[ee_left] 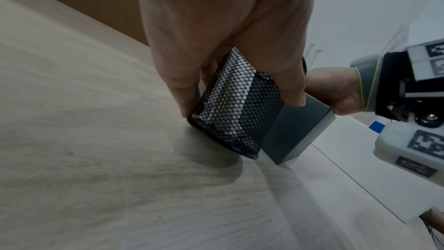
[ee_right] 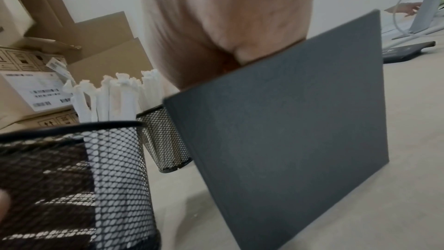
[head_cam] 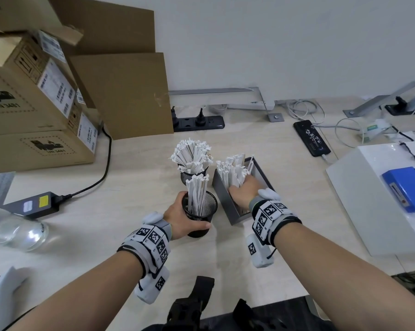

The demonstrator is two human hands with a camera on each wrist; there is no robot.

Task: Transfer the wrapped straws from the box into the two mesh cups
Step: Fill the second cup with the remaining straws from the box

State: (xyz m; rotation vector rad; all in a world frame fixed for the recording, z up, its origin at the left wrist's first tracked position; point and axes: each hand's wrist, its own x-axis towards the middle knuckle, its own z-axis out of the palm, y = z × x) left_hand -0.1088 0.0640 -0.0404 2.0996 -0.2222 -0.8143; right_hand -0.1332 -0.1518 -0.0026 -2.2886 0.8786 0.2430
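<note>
Two black mesh cups stand mid-table. The far cup is packed with white wrapped straws. The near cup holds a smaller upright bunch of straws. My left hand grips this near cup by its sides, thumb in front. Right of the cups stands the open grey box, with more straws leaning in it. My right hand reaches into the box onto those straws. Its fingertips are hidden.
Stacked cardboard boxes fill the back left. A power adapter and a glass vessel lie at the left. A power strip and a black phone lie behind. A white case with a blue pack stands right.
</note>
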